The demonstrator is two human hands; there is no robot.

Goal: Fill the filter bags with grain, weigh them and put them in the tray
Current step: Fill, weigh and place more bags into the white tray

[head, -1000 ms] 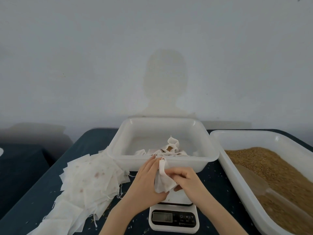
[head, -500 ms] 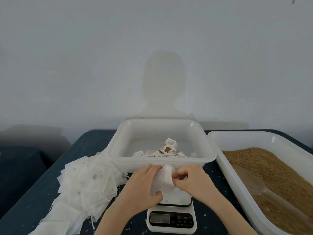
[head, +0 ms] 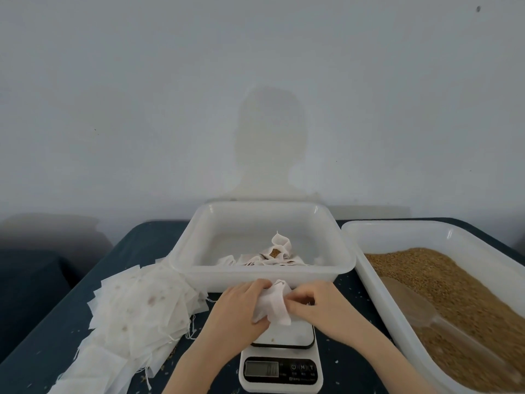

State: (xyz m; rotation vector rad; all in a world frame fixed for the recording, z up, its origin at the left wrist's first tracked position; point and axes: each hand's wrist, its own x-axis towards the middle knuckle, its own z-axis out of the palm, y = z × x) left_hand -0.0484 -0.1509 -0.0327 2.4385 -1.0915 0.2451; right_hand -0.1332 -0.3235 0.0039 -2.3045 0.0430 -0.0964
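Head view is showing the left hand [head: 233, 311] and right hand [head: 315, 304] both pinching one filter bag [head: 274, 305] over the scale [head: 282, 362], low in the middle. They seem to be opening it. Next, grain [head: 443, 282] needs scooping at right.

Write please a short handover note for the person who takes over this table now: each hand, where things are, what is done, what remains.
Left hand and right hand: both hold one filter bag above the scale.
Empty bags are piled at left.
Grain bin with scoop is at right.
Done: some filled bags lie in the tray.
Left: finish this bag, weigh it, put it in the tray, then continue with the pile.
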